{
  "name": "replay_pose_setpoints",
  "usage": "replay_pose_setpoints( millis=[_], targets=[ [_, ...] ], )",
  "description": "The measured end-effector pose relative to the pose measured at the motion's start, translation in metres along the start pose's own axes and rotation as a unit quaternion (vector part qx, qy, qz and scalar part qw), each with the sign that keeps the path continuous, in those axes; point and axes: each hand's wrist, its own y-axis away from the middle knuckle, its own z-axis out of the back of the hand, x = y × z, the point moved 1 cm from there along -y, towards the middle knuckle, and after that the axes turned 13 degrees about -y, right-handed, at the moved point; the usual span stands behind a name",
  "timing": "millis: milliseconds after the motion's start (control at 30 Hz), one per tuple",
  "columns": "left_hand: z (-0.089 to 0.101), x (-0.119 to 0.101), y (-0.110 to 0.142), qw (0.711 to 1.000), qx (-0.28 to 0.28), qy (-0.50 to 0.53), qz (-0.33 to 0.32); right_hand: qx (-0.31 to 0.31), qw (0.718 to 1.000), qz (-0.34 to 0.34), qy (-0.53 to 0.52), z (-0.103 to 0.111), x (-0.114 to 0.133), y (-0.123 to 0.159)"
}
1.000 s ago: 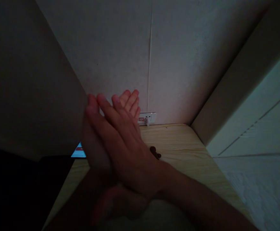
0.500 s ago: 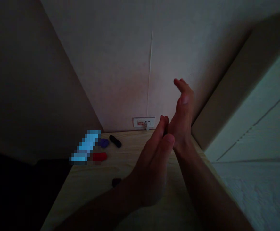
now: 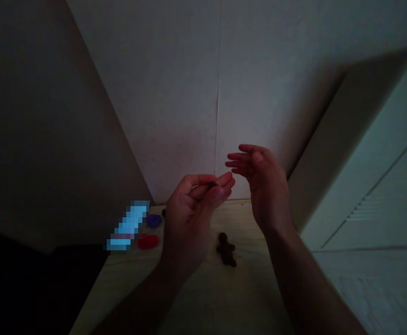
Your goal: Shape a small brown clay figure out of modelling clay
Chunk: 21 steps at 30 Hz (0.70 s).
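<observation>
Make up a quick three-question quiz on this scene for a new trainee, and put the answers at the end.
1. Which hand has a small dark piece at its fingertips?
2. True or false: the brown figure is in the right hand.
3. Fill in the blank: next to the purple lump, on the side nearer the person, lies a ____ lump.

Key:
1. The left hand.
2. False: it lies on the wood-grained table, and the right hand is open.
3. Red: that is the red lump.
</observation>
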Motion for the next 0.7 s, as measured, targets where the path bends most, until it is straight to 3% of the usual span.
replay_pose_setpoints(
  millis=[133,267,333,433,567,700],
  targets=[
    [0.013,-0.003,-0.009,0.999,-0.021,-0.031,-0.04,0.089,0.993,-0.055,-0.05,-0.008,0.011,0.008],
    [0.017,-0.003,-0.011,0.994,-0.046,-0.083,-0.059,0.092,0.994,-0.04,-0.046,-0.011,0.017,0.012],
    [0.013,-0.003,-0.01,0.993,-0.018,-0.113,-0.036,0.086,0.996,-0.008,-0.019,-0.013,0.018,0.014],
    [0.002,-0.001,-0.003,0.991,0.061,-0.122,0.014,0.119,0.985,0.075,0.101,-0.016,0.018,0.019],
    [-0.01,0.001,0.013,0.991,0.11,0.011,0.075,0.174,0.934,0.179,0.255,-0.016,0.012,0.021],
    [-0.012,-0.008,0.024,0.97,0.132,0.178,0.102,0.164,0.933,0.194,0.257,-0.02,0.006,0.028]
  ],
)
